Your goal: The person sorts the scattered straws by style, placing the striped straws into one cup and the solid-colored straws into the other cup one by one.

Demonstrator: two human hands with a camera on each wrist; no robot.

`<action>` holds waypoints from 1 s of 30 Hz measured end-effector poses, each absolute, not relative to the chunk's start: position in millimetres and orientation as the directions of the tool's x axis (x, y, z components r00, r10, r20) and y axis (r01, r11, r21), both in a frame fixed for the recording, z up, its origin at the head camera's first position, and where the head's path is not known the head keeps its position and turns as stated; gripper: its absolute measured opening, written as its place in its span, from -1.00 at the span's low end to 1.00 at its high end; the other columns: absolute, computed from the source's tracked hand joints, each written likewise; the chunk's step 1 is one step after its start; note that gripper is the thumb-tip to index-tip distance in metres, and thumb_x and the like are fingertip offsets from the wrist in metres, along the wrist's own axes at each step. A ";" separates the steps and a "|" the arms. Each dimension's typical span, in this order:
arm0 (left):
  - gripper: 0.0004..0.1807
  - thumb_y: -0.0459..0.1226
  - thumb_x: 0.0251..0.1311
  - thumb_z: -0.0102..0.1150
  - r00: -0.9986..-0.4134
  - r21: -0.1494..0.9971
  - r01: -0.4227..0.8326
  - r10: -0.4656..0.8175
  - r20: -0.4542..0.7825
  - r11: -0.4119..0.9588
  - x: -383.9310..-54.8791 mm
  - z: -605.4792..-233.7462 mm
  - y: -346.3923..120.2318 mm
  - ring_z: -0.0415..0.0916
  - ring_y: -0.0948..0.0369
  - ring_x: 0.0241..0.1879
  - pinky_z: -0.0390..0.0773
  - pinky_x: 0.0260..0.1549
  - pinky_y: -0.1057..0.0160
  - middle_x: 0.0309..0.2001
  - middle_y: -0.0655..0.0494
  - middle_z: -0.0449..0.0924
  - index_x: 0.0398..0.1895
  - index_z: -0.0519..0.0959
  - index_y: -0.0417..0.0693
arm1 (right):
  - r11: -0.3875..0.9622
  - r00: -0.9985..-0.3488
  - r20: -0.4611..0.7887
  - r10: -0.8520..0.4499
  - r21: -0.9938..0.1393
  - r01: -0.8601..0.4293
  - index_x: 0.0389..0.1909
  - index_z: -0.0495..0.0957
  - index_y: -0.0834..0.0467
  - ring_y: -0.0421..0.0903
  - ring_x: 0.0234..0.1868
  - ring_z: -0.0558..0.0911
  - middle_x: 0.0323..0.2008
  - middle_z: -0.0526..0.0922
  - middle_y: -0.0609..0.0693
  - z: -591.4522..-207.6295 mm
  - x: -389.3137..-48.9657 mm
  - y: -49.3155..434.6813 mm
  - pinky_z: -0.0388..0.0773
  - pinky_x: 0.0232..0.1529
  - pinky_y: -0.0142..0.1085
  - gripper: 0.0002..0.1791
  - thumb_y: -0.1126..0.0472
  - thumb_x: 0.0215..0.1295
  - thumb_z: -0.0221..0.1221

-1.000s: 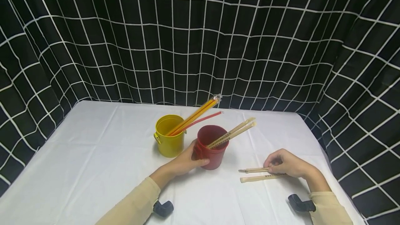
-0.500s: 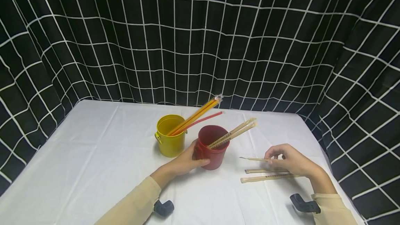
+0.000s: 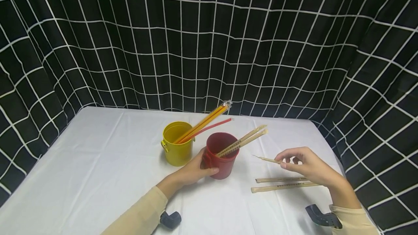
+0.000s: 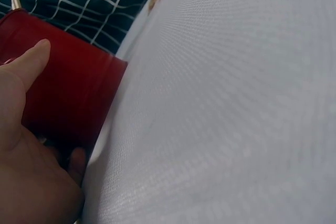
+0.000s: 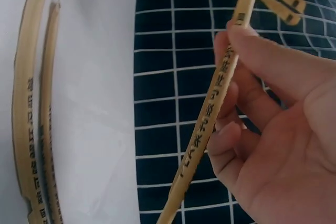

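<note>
My left hand point(image 3: 192, 170) grips the side of a small red bucket point(image 3: 227, 164), thumb across its front; the left wrist view shows the same bucket point(image 4: 73, 82) standing on the cloth. Two paper-wrapped straws point(image 3: 251, 137) lean out of the bucket to the right. My right hand point(image 3: 307, 164) pinches another paper-wrapped straw point(image 5: 202, 129) between thumb and fingers, off the table and right of the bucket. Dark printed characters run along its wrapper. Below that hand, two more wrapped straws point(image 3: 277, 187) lie side by side on the cloth, their right ends partly hidden.
A yellow bucket point(image 3: 177, 155) stands left of the red one, with orange straws point(image 3: 207, 118) in clear wrap and a red straw point(image 3: 215, 123) leaning out. A white cloth point(image 3: 98, 162) covers the table. Dark curtains point(image 3: 196, 46) with a white grid enclose the back and sides.
The right hand has lifted one wrapped straw off the table and moved it up and away from the other two. The left hand stays on the red bucket.
</note>
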State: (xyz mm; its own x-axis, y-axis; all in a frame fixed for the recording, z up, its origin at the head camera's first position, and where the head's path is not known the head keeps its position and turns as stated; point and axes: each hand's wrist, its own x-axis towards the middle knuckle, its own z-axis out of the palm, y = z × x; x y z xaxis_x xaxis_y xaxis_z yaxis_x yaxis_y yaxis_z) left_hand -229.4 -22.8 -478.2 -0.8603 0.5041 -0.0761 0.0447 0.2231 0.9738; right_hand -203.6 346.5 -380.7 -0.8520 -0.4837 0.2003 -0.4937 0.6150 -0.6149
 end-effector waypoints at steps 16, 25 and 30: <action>-0.01 -0.04 0.28 0.33 -0.858 0.975 0.054 0.509 -0.064 0.214 -230.3 -480.5 -22.4 -0.05 0.05 0.63 0.09 0.57 -0.19 0.61 0.15 0.06 0.63 -0.07 0.16 | 0.406 -0.872 0.329 -0.364 -0.786 -0.466 -0.01 0.57 0.35 -0.41 -0.07 0.68 -0.14 0.70 -0.34 -360.7 -191.7 338.0 0.60 -0.04 -0.59 -0.78 0.50 0.38 0.12; -0.01 -0.04 0.28 0.32 -0.860 0.973 0.050 0.506 -0.072 0.224 -229.6 -478.8 -22.0 -0.06 0.04 0.63 0.09 0.57 -0.18 0.62 0.13 0.06 0.63 -0.07 0.14 | 0.176 -0.863 0.400 -0.308 -0.868 -0.465 -0.03 0.55 0.25 -0.34 -0.06 0.67 -0.12 0.69 -0.21 -355.4 -188.5 337.4 0.57 -0.08 -0.54 -0.72 0.58 0.39 0.03; 0.00 -0.04 0.28 0.32 -0.861 0.973 0.043 0.502 -0.079 0.227 -228.3 -476.7 -22.0 -0.03 0.03 0.62 0.12 0.56 -0.18 0.61 0.12 0.07 0.63 -0.08 0.13 | 0.040 -0.838 0.455 -0.301 -0.872 -0.488 -0.06 0.50 0.21 -0.31 -0.12 0.66 -0.15 0.66 -0.12 -353.0 -189.0 336.0 0.61 -0.15 -0.52 -0.68 0.62 0.40 -0.05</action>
State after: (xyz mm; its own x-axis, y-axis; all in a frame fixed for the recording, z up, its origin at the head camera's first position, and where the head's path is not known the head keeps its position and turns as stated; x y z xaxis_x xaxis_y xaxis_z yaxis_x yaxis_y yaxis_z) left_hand -228.3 -22.0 -476.7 -0.8612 0.5020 -0.0794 0.0428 0.2274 0.9729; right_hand -189.0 336.0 -353.0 -0.8378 -0.3014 0.4553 -0.4882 0.0399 -0.8718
